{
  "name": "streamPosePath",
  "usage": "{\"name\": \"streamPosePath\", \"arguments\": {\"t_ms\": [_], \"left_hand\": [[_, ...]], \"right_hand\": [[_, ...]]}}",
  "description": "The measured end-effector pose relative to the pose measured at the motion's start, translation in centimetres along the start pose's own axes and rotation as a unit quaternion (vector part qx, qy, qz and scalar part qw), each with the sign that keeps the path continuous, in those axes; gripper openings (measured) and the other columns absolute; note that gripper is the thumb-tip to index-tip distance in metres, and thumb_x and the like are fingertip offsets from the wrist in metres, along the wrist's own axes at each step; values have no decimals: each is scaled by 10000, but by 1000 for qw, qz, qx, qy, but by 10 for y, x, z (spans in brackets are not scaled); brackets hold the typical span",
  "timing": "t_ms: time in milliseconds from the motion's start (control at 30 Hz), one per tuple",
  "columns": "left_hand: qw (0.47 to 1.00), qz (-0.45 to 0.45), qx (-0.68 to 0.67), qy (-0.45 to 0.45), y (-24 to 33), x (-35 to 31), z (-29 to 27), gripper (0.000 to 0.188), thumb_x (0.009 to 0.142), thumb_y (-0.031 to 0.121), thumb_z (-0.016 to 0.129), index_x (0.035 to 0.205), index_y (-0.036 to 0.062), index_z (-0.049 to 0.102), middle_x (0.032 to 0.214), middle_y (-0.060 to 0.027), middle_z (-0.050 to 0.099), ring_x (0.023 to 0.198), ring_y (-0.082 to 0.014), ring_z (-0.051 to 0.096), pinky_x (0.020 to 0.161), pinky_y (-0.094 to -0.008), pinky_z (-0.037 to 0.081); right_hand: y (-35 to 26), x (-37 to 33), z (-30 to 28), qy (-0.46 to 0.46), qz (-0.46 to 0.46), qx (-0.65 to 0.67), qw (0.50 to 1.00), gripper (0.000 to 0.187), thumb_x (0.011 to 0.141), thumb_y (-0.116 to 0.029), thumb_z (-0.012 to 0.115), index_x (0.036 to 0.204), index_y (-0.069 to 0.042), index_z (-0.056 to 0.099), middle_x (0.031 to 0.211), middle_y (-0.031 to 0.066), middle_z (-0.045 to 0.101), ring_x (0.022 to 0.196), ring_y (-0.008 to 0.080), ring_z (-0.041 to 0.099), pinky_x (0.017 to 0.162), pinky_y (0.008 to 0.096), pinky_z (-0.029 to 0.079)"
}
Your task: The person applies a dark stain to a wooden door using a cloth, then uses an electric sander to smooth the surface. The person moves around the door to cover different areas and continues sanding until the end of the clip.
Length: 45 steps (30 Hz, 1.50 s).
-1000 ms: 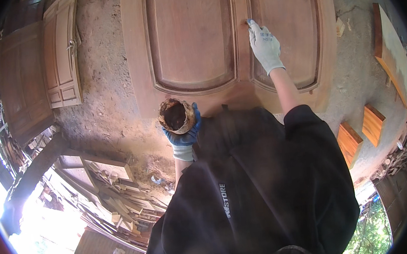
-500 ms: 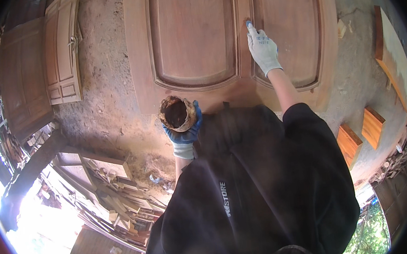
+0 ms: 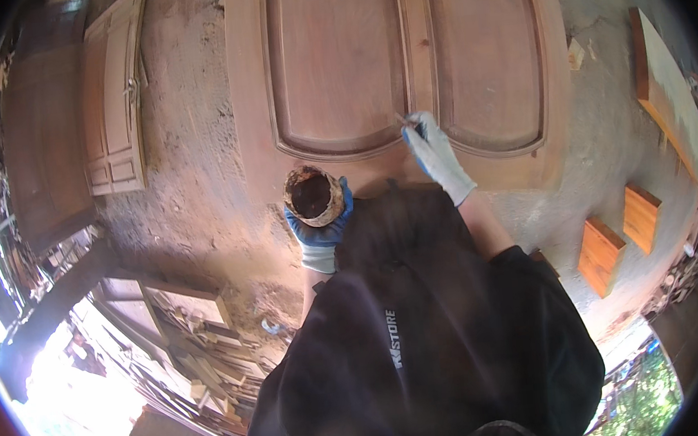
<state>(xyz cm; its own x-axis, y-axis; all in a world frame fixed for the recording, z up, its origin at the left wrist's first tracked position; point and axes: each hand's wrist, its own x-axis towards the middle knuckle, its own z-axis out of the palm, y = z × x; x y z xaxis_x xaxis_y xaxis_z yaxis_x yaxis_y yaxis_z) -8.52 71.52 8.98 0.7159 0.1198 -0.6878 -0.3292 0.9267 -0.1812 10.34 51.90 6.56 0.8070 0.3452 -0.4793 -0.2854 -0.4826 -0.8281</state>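
My left hand [image 3: 318,235], in a white and blue work glove, is wrapped round a round pot [image 3: 314,197] with a crusted, stained rim. Dark brown stuff shows inside it. In a like glove, my right hand [image 3: 436,152] is closed over the lower edge of a panelled wooden door [image 3: 337,63]. A small thin tool [image 3: 401,119] pokes out from its fingertips toward the corner of the left panel; its kind is too small to tell. The door's reddish-brown face has two recessed panels with moulded borders and a stile between them.
Other panelled doors [image 3: 115,105] stand at the left. Wood offcuts [image 3: 205,364] are heaped at the lower left. On the right lie two orange-brown wooden blocks [image 3: 601,255] and a long board [image 3: 667,94]. The ground [image 3: 196,148] is bare and dusty.
My right hand has come down from the middle stile toward the door's lower edge, nearer the pot. The pot, in my left hand, has shifted slightly right in the view.
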Motion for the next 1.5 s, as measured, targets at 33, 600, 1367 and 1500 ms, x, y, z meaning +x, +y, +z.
{"name": "streamPosePath", "arguments": {"t_ms": [33,600,1367,1500], "left_hand": [[1000,-14,14,11,5,0,1,584,856,522,628,1271,112,636,1314,-154,624,1300,-450,489,1080,-624,412],[948,-258,178,60,84,19,-2,688,872,596,592,1392,151,527,1378,-155,566,1255,-391,542,1055,-595,458],[941,-296,166,0,-240,4,-92,713,941,638,455,1438,128,499,1391,-177,559,1272,-432,528,1082,-608,430],[870,-428,243,-19,-363,11,-97,663,943,600,505,1427,147,521,1404,-128,567,1247,-379,560,1083,-569,445]], "right_hand": [[-2,-14,10,-19,2,32,999,287,990,-249,587,1215,-80,532,754,118,605,671,236,609,655,392,494],[6,-172,50,263,-10,125,957,179,1005,-178,560,1128,-52,596,809,6,552,665,86,486,587,290,430],[167,-295,-210,320,-18,303,897,208,1017,-200,575,1181,-76,605,846,-25,539,640,33,459,550,185,396],[266,-356,-298,395,33,315,862,257,1004,-284,610,1169,-87,624,792,-27,530,610,33,451,524,195,398]]}}
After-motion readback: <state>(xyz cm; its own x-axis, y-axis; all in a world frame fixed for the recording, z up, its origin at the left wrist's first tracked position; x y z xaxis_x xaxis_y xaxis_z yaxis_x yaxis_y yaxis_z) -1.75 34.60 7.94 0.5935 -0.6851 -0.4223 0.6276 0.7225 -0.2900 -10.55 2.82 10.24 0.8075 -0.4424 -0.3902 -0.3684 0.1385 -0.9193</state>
